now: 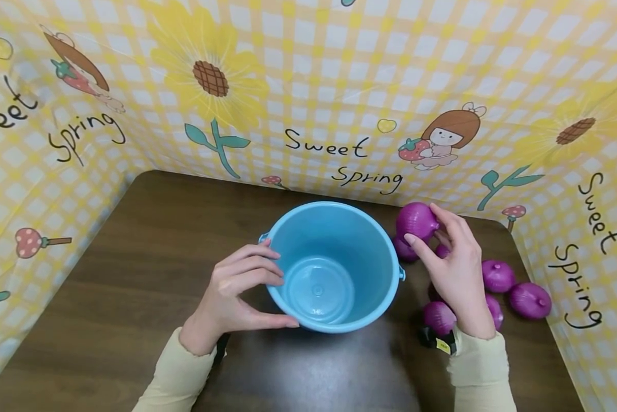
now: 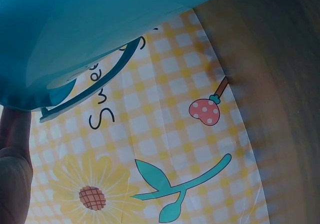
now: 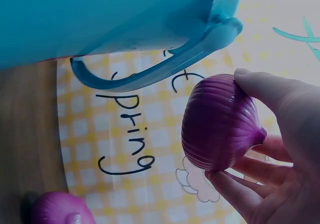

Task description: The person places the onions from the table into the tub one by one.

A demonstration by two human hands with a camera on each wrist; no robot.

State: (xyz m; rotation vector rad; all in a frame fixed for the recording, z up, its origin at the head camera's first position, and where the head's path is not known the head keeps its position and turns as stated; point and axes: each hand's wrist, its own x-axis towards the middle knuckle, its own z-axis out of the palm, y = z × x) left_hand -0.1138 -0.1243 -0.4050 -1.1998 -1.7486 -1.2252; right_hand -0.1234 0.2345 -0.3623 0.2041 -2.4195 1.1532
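Note:
A light blue plastic bucket (image 1: 334, 229) stands upright on the table, mouth up, its inside bare down to the bottom. My left hand (image 1: 236, 286) holds the bucket's left rim, fingers over the edge and thumb along the near side. In the left wrist view only part of that hand (image 2: 15, 169) shows, at the rim. Right of the bucket, my right hand (image 1: 458, 257) pinches a purple onion (image 1: 415, 218) between thumb and fingers. In the right wrist view the held onion (image 3: 220, 124) is off the table, beside the bucket's handle (image 3: 150, 77).
Several more purple onions lie right of the bucket, among them one (image 1: 530, 300) near the table's right edge and one (image 1: 439, 317) by the right wrist. Another onion (image 1: 405, 250) shows beneath the held one. Checked cloth (image 1: 313, 103) walls in the brown table (image 1: 133, 274).

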